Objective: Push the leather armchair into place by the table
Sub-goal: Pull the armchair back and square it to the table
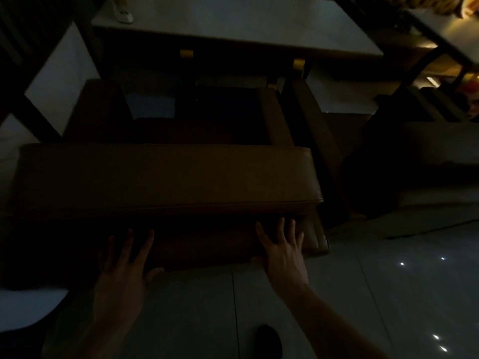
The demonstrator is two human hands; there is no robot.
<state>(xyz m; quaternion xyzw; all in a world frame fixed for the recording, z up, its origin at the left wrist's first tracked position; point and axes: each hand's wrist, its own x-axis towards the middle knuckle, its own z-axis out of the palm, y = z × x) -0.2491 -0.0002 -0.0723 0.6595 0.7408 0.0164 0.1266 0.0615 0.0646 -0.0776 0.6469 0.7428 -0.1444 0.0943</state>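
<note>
In dim light a brown leather armchair [166, 177] stands with its backrest toward me and its seat facing a pale-topped table [259, 29]. The chair's front reaches under the table's near edge. My left hand [124, 265] lies flat against the back of the chair, low down, fingers spread. My right hand [282, 250] presses flat on the same back panel near its right corner, fingers apart. Neither hand grips anything.
A second brown armchair [321, 141] stands close on the right, beside the first. Another table [445, 35] is at the far right. Glossy floor tiles [388, 294] lie behind the chair. A dark shoe [268, 340] shows below.
</note>
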